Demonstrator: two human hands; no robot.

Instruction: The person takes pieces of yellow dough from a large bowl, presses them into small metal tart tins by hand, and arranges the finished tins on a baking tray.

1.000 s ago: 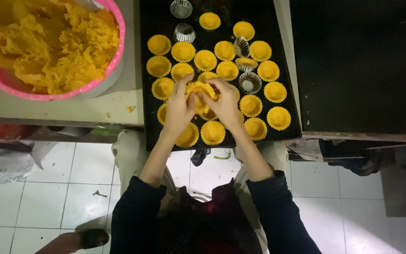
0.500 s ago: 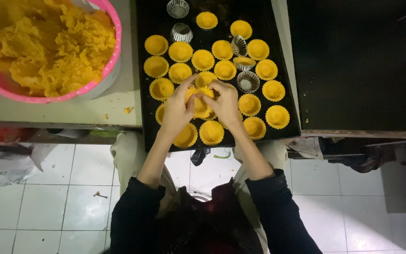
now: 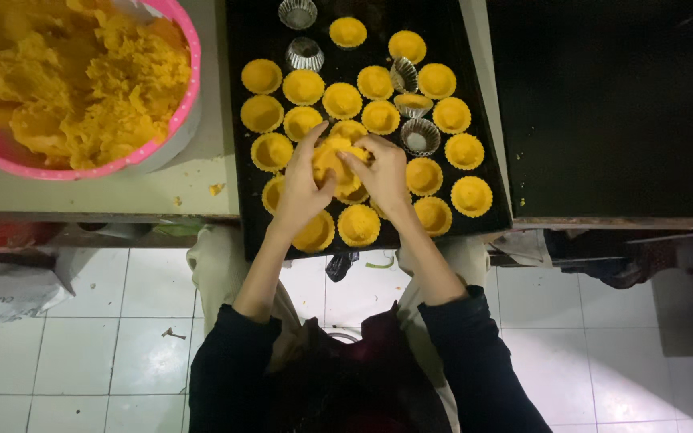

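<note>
Now, left of the black baking tray (image 3: 242,32), a round pink plastic bowl of crumbly orange dough (image 3: 66,84) stands. Over the tray's near rows, the left hand (image 3: 302,188) and right hand (image 3: 382,172) have drawn closer since a second ago, both pinching one orange dough lump (image 3: 334,156), roundish, no clear long axis.
</note>
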